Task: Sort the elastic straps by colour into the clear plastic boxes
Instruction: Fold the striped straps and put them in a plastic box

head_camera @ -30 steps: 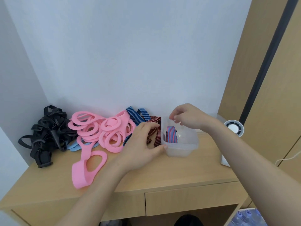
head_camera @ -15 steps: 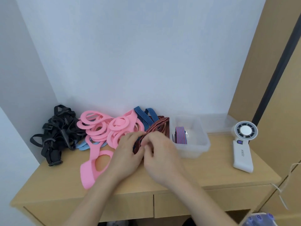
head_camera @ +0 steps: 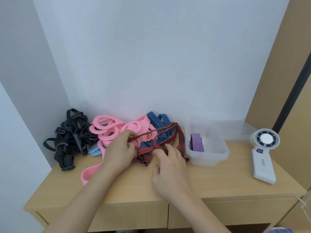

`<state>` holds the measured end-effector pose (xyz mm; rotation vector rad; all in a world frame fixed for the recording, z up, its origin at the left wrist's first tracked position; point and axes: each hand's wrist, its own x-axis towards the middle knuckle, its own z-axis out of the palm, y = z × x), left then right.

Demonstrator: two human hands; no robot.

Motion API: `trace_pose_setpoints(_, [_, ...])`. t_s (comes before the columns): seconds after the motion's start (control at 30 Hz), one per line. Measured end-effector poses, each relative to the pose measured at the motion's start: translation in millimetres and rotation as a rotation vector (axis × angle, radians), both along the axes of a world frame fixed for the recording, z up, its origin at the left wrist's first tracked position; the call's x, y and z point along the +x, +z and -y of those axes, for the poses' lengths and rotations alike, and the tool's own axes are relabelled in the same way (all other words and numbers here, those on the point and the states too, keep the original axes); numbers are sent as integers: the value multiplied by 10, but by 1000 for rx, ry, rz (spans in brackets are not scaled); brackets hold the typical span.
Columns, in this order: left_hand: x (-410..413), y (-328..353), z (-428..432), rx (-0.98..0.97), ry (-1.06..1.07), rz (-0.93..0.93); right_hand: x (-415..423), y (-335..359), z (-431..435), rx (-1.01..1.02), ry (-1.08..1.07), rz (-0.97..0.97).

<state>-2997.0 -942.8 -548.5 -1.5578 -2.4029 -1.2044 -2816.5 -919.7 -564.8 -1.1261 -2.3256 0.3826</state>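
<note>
The red-and-black striped elastic strap (head_camera: 180, 143) is ribbed woven cloth, as is the blue-and-black striped elastic strap (head_camera: 153, 118). The pink flat ring-shaped bands (head_camera: 142, 122) look smooth, matt and rubbery. The clear rectangular plastic box (head_camera: 208, 159) is faintly frosted. The pale wooden desk (head_camera: 134, 187) is smooth and matt, and the white handheld fan (head_camera: 261, 167) is glossy plastic.

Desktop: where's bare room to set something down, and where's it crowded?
Free: desk front strip along the near edge; also the patch between clear box and white fan. Crowded: back left, black straps, pink straps and striped straps piled up to the box.
</note>
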Motion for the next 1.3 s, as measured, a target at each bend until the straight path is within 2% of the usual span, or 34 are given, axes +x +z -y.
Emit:
trace_pose_setpoints(0.1, [-130, 122, 61, 131, 52, 161, -51, 20, -112, -100, 86, -51])
trace_pose_setpoints(0.2, [-208, 245, 165, 210, 29, 380, -59, 21, -182, -72, 133, -193])
trace_pose_setpoints(0.27, [-249, 288, 237, 191, -43, 529, -92, 89, -249, -83, 138, -334])
trace_pose_setpoints(0.37, [-284, 298, 309, 109, -122, 551, -164, 307, -338, -207, 149, -443])
trace_pose_setpoints(0.47, [-258, 364, 325, 116, -133, 576, -163, 546, -399, -286, 187, -424])
trace_pose_setpoints(0.67, [-259, 565, 294, 115, -137, 595, -99, 1146, -407, -457, 433, -503])
trace_pose_setpoints(0.77, [-317, 746, 275, 172, -161, 776, -105, 1336, -476, -578, 581, -560])
trace_pose_setpoints(0.87, [-353, 1061, 305, 201, -258, 935, -150, 1482, -554, -680, 634, -645])
trace_pose_setpoints(1.1, [-370, 1800, 410, 174, -494, 917, -224, 1835, -591, -789, 752, -752])
trace_pose_setpoints(1.3, [-349, 2221, 307, 130, -605, 749, -269, 2240, -613, -684, 743, -734])
